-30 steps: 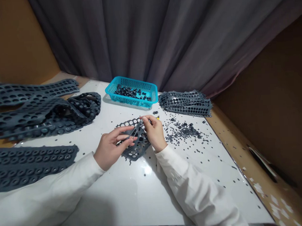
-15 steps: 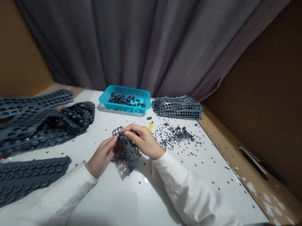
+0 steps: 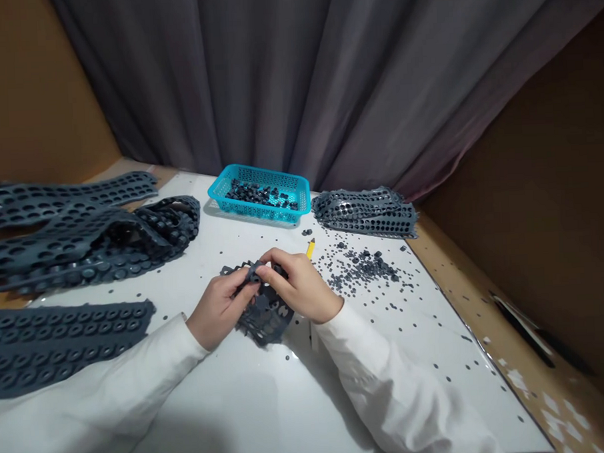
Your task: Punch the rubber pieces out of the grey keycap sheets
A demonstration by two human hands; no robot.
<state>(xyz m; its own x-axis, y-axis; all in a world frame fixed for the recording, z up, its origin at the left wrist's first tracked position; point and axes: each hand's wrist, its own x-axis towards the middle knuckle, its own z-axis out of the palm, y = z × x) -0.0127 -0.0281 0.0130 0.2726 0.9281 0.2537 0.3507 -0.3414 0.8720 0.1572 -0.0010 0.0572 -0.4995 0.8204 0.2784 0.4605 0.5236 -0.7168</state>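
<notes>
A dark grey perforated rubber sheet is bunched between my hands above the white table. My left hand pinches its upper left edge between thumb and fingers. From the other side my right hand grips the top edge, thumb close to the left fingertips. The sheet's lower part hangs in folds, with holes through it. My fingers partly hide the spot where the two hands meet. Just beyond my right hand lies a yellow-handled tool, partly covered by that hand.
A turquoise basket holding small dark pieces stands at the back. Right of it lies a folded perforated sheet; nearer, small dark discs are scattered. Several grey sheets, one studded with rings, fill the left side.
The sheet has been turned and bunched differently, and my fingertips have come closer together at its top edge. The whole view has shifted slightly, moving the scene rightward.
</notes>
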